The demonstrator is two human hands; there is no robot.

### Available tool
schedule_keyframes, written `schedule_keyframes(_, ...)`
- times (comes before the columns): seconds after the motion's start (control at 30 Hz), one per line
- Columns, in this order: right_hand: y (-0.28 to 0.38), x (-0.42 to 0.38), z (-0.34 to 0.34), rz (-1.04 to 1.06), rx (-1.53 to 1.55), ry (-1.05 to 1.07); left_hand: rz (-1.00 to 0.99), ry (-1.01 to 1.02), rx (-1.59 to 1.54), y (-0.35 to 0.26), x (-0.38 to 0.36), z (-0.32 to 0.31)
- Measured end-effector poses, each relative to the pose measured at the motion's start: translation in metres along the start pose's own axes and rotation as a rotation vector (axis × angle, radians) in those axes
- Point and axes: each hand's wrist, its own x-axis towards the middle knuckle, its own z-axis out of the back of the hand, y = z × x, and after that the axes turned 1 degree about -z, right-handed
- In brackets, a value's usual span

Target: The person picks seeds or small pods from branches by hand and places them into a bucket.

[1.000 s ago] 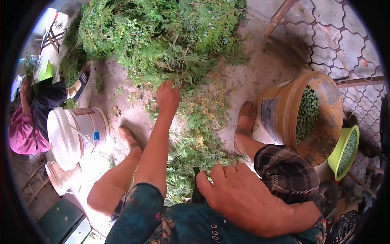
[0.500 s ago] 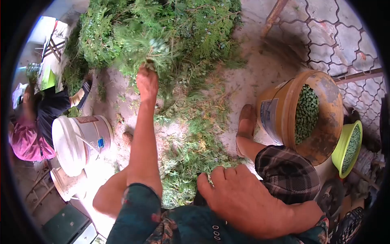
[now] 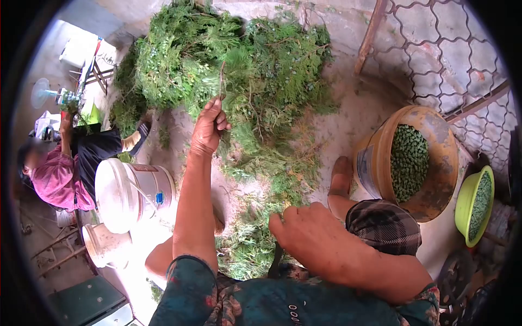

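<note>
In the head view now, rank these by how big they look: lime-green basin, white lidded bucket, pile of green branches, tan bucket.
Largest to smallest, as they look:
1. Pile of green branches
2. Tan bucket
3. White lidded bucket
4. Lime-green basin

The branches (image 3: 176,73) look rough, the basin (image 3: 463,209) smooth plastic, the shirt (image 3: 250,301) matt cloth.

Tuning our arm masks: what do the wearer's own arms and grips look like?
Left grip and right grip: bare five-fingered hands, no gloves. Left forearm and right forearm are uncovered; no watch, cables or markings visible. Short, dark teal fabric left sleeve has reddish floral patches; the matching patterned right sleeve shows only partly.
</note>
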Motion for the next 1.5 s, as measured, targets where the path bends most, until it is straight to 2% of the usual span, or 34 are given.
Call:
schedule_keyframes(0.1, -0.003, 0.004, -0.005, 0.02, -0.02, 0.032, -0.013, -0.09, 0.071, 0.007, -0.001, -0.002)
schedule_keyframes(0.13, -0.004, 0.006, -0.008, 0.019, -0.031, -0.001, 0.044, -0.097, 0.229, 0.007, 0.0, -0.001)
schedule_keyframes(0.3, -0.013, 0.012, 0.0, -0.036, -0.041, -0.157, -0.083, 0.048, 0.098, -0.024, -0.026, -0.032)
schedule_keyframes(0.37, -0.018, 0.018, 0.01, -0.175, -0.056, -0.373, -0.111, 0.102, 0.013, -0.044, -0.035, -0.046)
schedule_keyframes(0.4, -0.022, 0.021, 0.014, -0.168, -0.064, -0.377, -0.114, 0.125, -0.019, -0.053, -0.039, -0.053)
schedule_keyframes(0.47, -0.029, 0.029, 0.021, -0.158, 0.083, -0.701, -0.116, 0.194, -0.096, -0.072, -0.05, -0.065)
schedule_keyframes(0.5, -0.03, 0.032, 0.024, -0.149, 0.071, -0.708, -0.104, 0.262, -0.169, -0.081, -0.057, -0.072)
schedule_keyframes(0.57, -0.032, 0.039, 0.032, -0.109, 0.297, -0.914, -0.116, 0.318, -0.18, -0.094, -0.076, -0.085)
schedule_keyframes(0.6, -0.033, 0.041, 0.038, -0.159, 0.438, -0.828, -0.102, 0.316, -0.179, -0.1, -0.086, -0.089)
schedule_keyframes(0.63, -0.034, 0.046, 0.04, -0.151, 0.417, -0.849, -0.088, 0.317, -0.178, -0.104, -0.097, -0.094)
schedule_keyframes(0.7, -0.032, 0.057, 0.043, -0.09, 1.158, -0.824, -0.064, 0.356, -0.204, -0.108, -0.118, -0.102)
schedule_keyframes(0.73, -0.027, 0.052, 0.057, -0.11, 1.36, -0.691, -0.067, 0.381, -0.18, -0.108, -0.127, -0.104)
schedule_keyframes(0.77, -0.028, 0.053, 0.061, -0.107, 1.352, -0.703, -0.067, 0.403, -0.157, -0.107, -0.136, -0.104)
schedule_keyframes(0.8, -0.029, 0.055, 0.064, 0.017, 1.611, -0.606, -0.069, 0.413, -0.157, -0.102, -0.146, -0.103)
schedule_keyframes(0.83, -0.032, 0.058, 0.065, 0.149, 1.862, -0.489, -0.131, 0.356, 0.115, -0.097, -0.156, -0.101)
schedule_keyframes(0.87, -0.037, 0.06, 0.064, 0.252, 1.938, -0.368, -0.191, 0.291, 0.385, -0.092, -0.163, -0.099)
schedule_keyframes(0.9, -0.036, 0.062, 0.069, 0.344, 2.005, -0.236, -0.19, 0.293, 0.381, -0.087, -0.167, -0.097)
schedule_keyframes(0.97, -0.02, 0.067, 0.071, 0.21, 1.813, -0.729, -0.239, 0.442, 0.524, -0.078, -0.172, -0.092)
schedule_keyframes(1.03, -0.021, 0.067, 0.07, 0.178, 1.722, -0.7, -0.166, 0.442, 0.536, -0.08, -0.174, -0.089)
schedule_keyframes(1.1, -0.016, 0.067, 0.068, 0.058, 1.334, -0.812, -0.252, 0.341, 0.566, -0.082, -0.178, -0.093)
schedule_keyframes(1.13, -0.02, 0.086, 0.061, 0.24, 0.985, -1.043, -0.223, 0.369, 0.41, -0.086, -0.179, -0.096)
schedule_keyframes(1.17, -0.024, 0.088, 0.051, 0.237, 0.99, -1.034, -0.219, 0.36, 0.406, -0.091, -0.18, -0.1)
schedule_keyframes(1.23, -0.009, 0.085, 0.05, -0.224, 1.058, -0.698, -0.284, 0.344, 0.38, -0.097, -0.181, -0.105)
schedule_keyframes(1.27, 0.002, 0.083, 0.055, -0.179, 1.082, -0.657, -0.375, 0.198, 0.489, -0.087, -0.178, -0.109)
schedule_keyframes(1.3, 0.006, 0.086, 0.053, -0.18, 1.083, -0.644, -0.372, 0.187, 0.484, -0.08, -0.176, -0.111)
schedule_keyframes(1.37, 0.011, 0.093, 0.049, -0.034, 1.025, -0.773, -0.367, 0.093, 0.695, -0.069, -0.168, -0.11)
schedule_keyframes(1.4, 0.011, 0.096, 0.047, -0.034, 1.027, -0.76, -0.431, 0.042, 0.7, -0.064, -0.164, -0.105)
schedule_keyframes(1.43, 0.01, 0.099, 0.047, -0.001, 1.18, -0.715, -0.427, 0.033, 0.697, -0.065, -0.163, -0.102)
schedule_keyframes(1.5, 0.006, 0.103, 0.048, 0.07, 1.486, -0.619, -0.447, -0.141, 0.553, -0.071, -0.16, -0.097)
